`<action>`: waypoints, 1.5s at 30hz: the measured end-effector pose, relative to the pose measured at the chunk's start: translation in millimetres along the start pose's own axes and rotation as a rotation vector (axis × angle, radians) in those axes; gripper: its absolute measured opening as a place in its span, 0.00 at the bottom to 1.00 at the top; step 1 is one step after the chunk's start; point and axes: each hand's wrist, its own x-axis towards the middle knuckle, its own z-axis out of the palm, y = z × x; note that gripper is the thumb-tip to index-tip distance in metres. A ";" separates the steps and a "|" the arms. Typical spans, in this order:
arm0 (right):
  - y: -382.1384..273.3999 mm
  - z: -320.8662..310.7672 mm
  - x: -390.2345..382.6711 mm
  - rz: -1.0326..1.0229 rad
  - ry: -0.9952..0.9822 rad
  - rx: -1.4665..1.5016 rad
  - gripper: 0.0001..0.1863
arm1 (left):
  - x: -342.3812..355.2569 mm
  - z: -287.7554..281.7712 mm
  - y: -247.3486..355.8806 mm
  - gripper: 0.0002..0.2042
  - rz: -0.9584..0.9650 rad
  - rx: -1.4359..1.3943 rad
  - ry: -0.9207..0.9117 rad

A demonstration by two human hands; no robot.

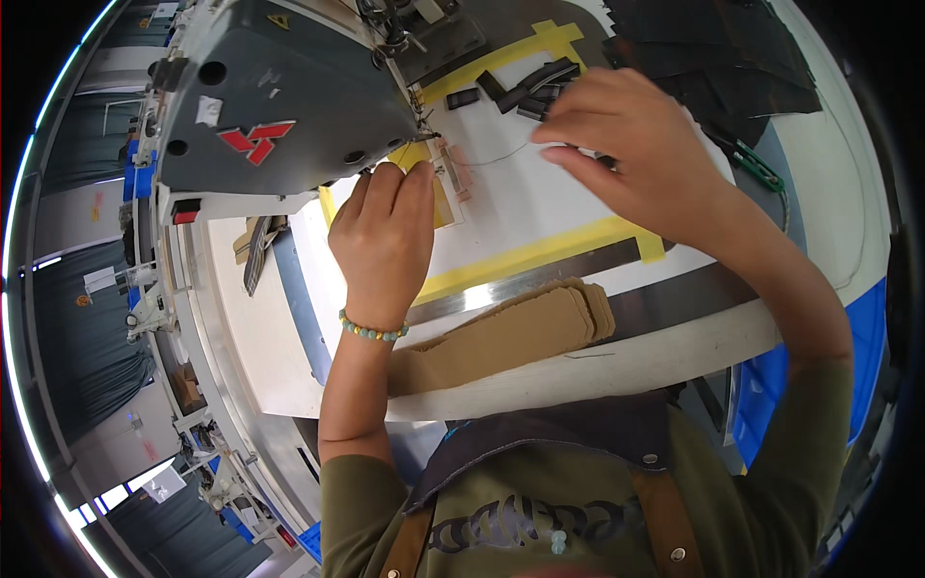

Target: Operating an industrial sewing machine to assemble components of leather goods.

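My left hand (381, 226), a beaded bracelet at its wrist, is raised beneath the grey sewing machine head (270, 96), fingers curled beside the needle area (438, 169); what they grip is hidden. A thin thread (491, 162) runs from there toward my right hand (621, 159), whose thumb and forefinger are drawn toward each other over the white work surface (511, 217) edged with yellow tape (549, 241). Whether the thread is held between them is unclear. Short black strips (540, 82) lie behind the right hand.
Brown cut pieces (491, 337) lie along the front table edge (674, 342). Black sheets (713, 58) and a green-handled tool (756, 166) are at the back right. A blue bin (867, 323) stands right, brown-and-black pieces (255, 255) lie left. Other machines line the far left.
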 end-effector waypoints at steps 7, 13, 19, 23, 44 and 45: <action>2.9 72.6 36.7 -0.030 -0.117 0.058 0.09 | -6.6 2.7 6.8 0.03 -0.039 -0.030 0.006; 4.0 89.9 53.9 0.001 -0.209 0.064 0.06 | -8.3 12.3 9.7 0.04 -0.148 -0.196 0.057; 20.4 103.0 64.8 0.012 -0.011 0.169 0.06 | -7.2 30.6 6.9 0.05 -0.176 -0.152 0.199; 34.9 105.7 62.3 0.152 -0.001 0.174 0.06 | -7.1 39.9 1.3 0.05 -0.093 -0.025 0.302; 46.4 110.3 56.5 0.240 -0.048 0.193 0.04 | -8.2 44.0 -6.6 0.08 0.064 0.092 0.351; 46.4 110.6 56.4 0.239 -0.046 0.194 0.04 | -8.7 43.2 -6.2 0.08 0.064 0.092 0.350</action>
